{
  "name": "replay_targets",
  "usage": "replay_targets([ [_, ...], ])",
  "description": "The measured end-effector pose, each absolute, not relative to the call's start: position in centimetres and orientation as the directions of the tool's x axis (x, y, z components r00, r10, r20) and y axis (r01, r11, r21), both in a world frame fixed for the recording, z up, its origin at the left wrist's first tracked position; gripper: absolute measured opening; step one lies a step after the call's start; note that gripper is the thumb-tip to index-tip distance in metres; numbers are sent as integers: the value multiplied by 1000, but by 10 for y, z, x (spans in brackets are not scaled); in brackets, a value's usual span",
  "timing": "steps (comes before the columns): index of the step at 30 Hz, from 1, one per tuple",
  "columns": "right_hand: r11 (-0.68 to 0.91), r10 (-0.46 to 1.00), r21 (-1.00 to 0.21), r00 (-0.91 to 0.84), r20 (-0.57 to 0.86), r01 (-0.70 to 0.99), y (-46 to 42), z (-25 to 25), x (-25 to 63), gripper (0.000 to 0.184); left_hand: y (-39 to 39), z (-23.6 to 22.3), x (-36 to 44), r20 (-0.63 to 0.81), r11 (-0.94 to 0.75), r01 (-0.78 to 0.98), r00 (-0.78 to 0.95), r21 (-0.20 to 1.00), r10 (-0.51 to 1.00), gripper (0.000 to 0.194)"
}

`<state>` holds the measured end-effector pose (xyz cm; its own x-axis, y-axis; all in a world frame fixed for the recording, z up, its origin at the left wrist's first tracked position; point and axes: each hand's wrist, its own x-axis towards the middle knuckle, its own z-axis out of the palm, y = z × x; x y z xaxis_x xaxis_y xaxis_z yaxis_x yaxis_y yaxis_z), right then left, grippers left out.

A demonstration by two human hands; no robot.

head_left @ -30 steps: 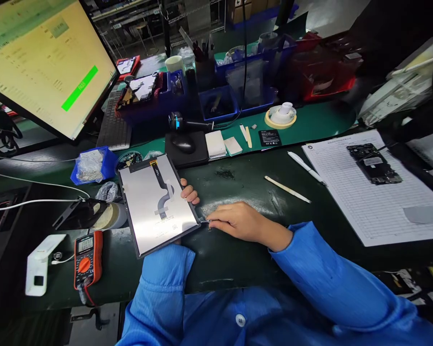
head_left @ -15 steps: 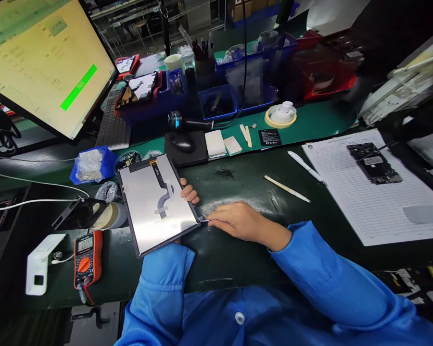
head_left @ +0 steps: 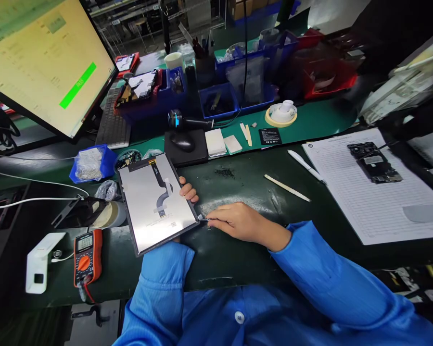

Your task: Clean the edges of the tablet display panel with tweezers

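A tablet display panel (head_left: 147, 197) with a silvery back, black edges and a dark ribbon cable (head_left: 160, 187) is tilted above the bench, held from beneath. My left hand (head_left: 188, 190) grips it; its fingertips curl round the right edge and the rest is hidden under the panel. At the panel's lower right corner, my right hand (head_left: 238, 221) is closed in a pinch on a thin metal tool (head_left: 204, 219), which looks like tweezers. Its tip meets the corner, beside a small pale scrap I cannot make out.
An orange multimeter (head_left: 87, 257) and a white bracket (head_left: 39, 264) lie at the left. To the right are a cream stick (head_left: 286, 187), a white pen (head_left: 305, 166) and a paper form (head_left: 364, 216) with a circuit board (head_left: 374, 162) on it. A monitor (head_left: 32, 72) and blue bins (head_left: 219, 101) stand behind.
Very little differs. The panel has tilted slightly, so the bright reflection on its back has shifted. Both hands keep their grip in nearly the same place.
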<state>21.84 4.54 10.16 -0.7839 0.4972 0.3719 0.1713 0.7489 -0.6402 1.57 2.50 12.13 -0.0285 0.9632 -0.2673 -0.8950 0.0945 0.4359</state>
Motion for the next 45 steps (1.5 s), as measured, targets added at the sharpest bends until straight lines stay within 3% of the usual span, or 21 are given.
replay_targets([
  [4, 741, 498, -642, -803, 328, 197, 45, 104, 219, 34, 28, 114, 10, -297, 123, -887, -16, 445, 955, 44],
  [9, 603, 588, -762, -777, 224, 237, 42, 108, 218, 14, 30, 107, 6, -265, 127, -890, 7, 439, 964, 43],
  [14, 695, 539, -692, -778, 323, 194, 41, 107, 217, 23, 29, 108, 9, -248, 85, -894, -30, 441, 968, 44],
  [21, 777, 497, -586, -794, 349, 229, 41, 102, 217, 38, 28, 104, 3, -200, 85, -910, 2, 406, 980, 52],
  [25, 762, 522, -595, -787, 329, 257, 42, 101, 216, 35, 28, 104, 0, -201, 111, -907, 30, 406, 979, 55],
  [28, 686, 561, -683, -780, 276, 252, 42, 102, 216, 27, 29, 104, 2, -204, 102, -896, 13, 433, 979, 57],
  [31, 592, 631, -764, -738, 240, 258, 40, 103, 215, 17, 29, 101, 3, -194, 45, -902, -44, 429, 980, 54],
  [36, 653, 633, -713, -700, 330, 254, 43, 102, 215, 15, 30, 92, 0, -137, -48, -919, -110, 392, 984, 46],
  [41, 623, 665, -691, -713, 221, 367, 48, 107, 216, 21, 29, 95, -2, -109, -75, -892, -137, 445, 985, 35],
  [45, 491, 733, -782, -668, 131, 385, 47, 114, 215, 22, 25, 105, 6, -120, -115, -833, -212, 541, 970, 24],
])
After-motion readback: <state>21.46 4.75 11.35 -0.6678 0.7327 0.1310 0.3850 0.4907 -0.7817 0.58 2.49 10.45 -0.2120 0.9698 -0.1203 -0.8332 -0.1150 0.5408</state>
